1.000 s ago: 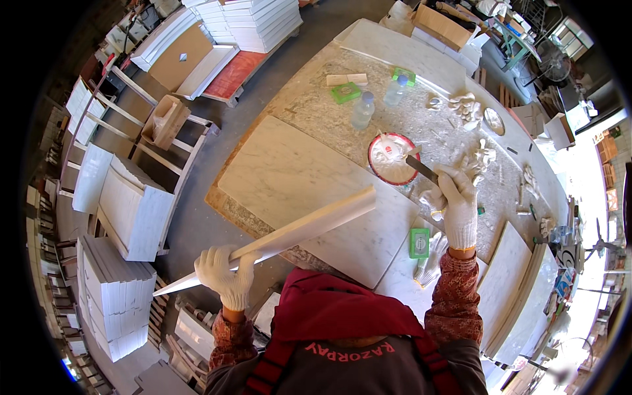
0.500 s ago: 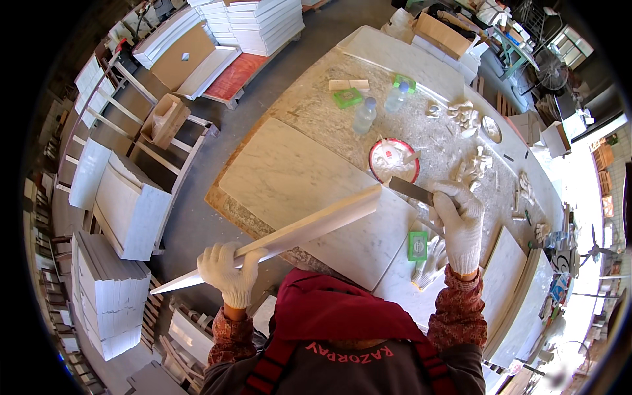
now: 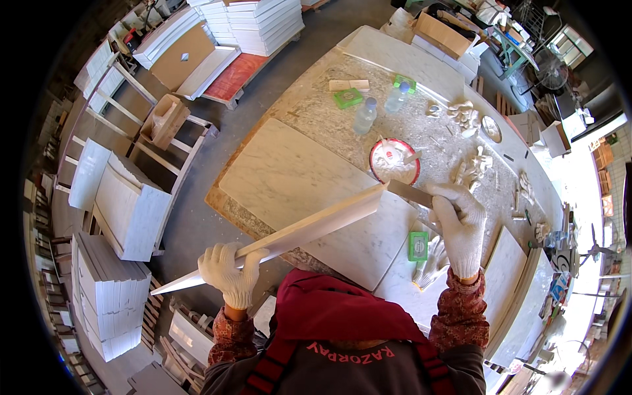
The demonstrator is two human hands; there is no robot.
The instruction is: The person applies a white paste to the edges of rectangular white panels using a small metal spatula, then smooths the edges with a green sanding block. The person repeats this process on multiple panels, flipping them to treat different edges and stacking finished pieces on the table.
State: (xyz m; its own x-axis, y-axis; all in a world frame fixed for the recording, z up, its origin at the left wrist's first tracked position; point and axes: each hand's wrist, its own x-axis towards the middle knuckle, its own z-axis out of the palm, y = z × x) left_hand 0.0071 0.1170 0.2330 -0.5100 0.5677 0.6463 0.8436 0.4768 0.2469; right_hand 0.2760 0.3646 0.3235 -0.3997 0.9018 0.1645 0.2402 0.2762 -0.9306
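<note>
My left hand (image 3: 230, 273), in a white knit glove, is closed around a long pale strip (image 3: 316, 227), stone or wood, I cannot tell. The strip slants up to the right over a light marble slab (image 3: 296, 168). In my gloved right hand (image 3: 459, 224) is a scraper with a flat grey blade (image 3: 409, 192). The blade's end meets the strip's far right tip, or nearly so. Just beyond the blade sits a red-rimmed bowl (image 3: 394, 161) of white paste with a tool in it.
On the worktable (image 3: 316, 99) stand two clear bottles (image 3: 365, 117), green boxes (image 3: 417, 245) and crumpled gloves (image 3: 473, 168). Slabs (image 3: 517, 296) lean at the right. Left of the table are a metal rack (image 3: 181, 161) and stacked white panels (image 3: 112, 296).
My right hand has shifted slightly, and the scraper blade has turned and come closer to the strip's tip. My left hand and the strip have barely moved.
</note>
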